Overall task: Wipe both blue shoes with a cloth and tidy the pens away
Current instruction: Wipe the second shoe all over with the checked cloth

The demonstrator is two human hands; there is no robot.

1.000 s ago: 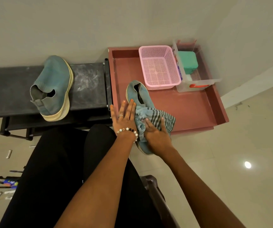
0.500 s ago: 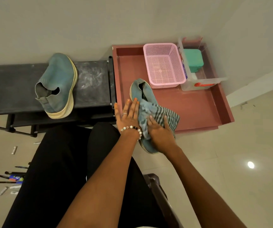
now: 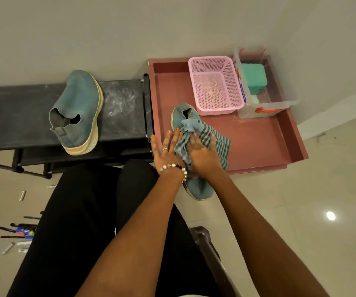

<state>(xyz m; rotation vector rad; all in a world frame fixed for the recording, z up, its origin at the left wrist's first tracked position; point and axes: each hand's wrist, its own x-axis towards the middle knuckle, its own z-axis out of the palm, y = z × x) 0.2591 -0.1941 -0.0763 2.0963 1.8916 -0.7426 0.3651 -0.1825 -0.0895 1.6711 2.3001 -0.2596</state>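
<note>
- The right hand (image 3: pixel 201 156), at the centre of the frame, presses a striped cloth (image 3: pixel 214 140) onto a blue shoe (image 3: pixel 196 185), fingers bent into the cloth and gripping it
- The left hand (image 3: pixel 168 150) lies flat with straight fingers against the shoe's left side
- This shoe sticks out over the front edge of a red tray (image 3: pixel 265 142)
- The second shoe (image 3: pixel 79 108) lies on a black surface (image 3: pixel 12 118), left of centre
- Pens (image 3: pixel 17 230) lie on the floor at lower left
- A pink basket (image 3: pixel 215 84) sits in the tray
</note>
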